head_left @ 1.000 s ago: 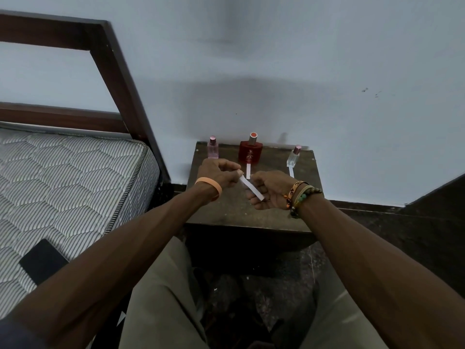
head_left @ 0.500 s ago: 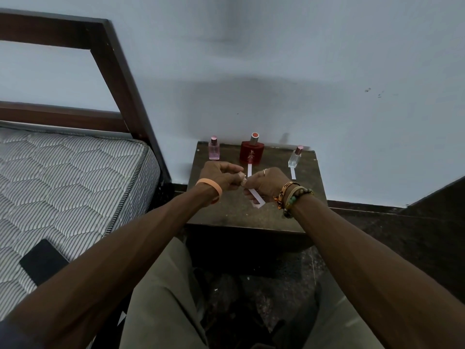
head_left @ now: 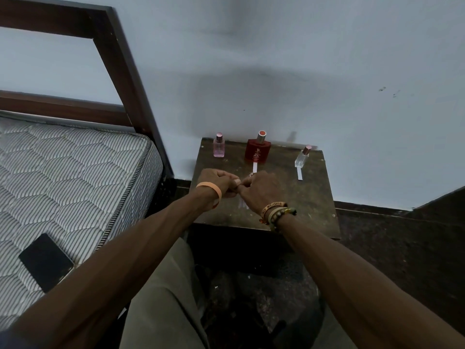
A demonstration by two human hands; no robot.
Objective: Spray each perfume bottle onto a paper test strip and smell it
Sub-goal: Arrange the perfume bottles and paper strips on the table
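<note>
Three perfume bottles stand along the back of a small dark table point(head_left: 309, 197): a pink bottle point(head_left: 219, 146) at the left, a red bottle point(head_left: 258, 151) in the middle, a clear bottle point(head_left: 302, 157) at the right. A white strip point(head_left: 255, 169) lies in front of the red bottle, another strip point(head_left: 299, 173) in front of the clear one. My left hand point(head_left: 216, 181) and my right hand point(head_left: 259, 190) meet over the table's middle, fingers curled, pinching a paper strip point(head_left: 243, 204) that shows only faintly below my right hand.
A mattress point(head_left: 68, 177) with a dark wooden bed frame point(head_left: 120, 56) stands left of the table; a black phone point(head_left: 46, 261) lies on it. A pale wall rises right behind the bottles. My knees are below the table's front edge, over a dark floor.
My right hand moved left and up to meet my left hand. The strip, plainly visible between them before, is now almost hidden under my right hand.
</note>
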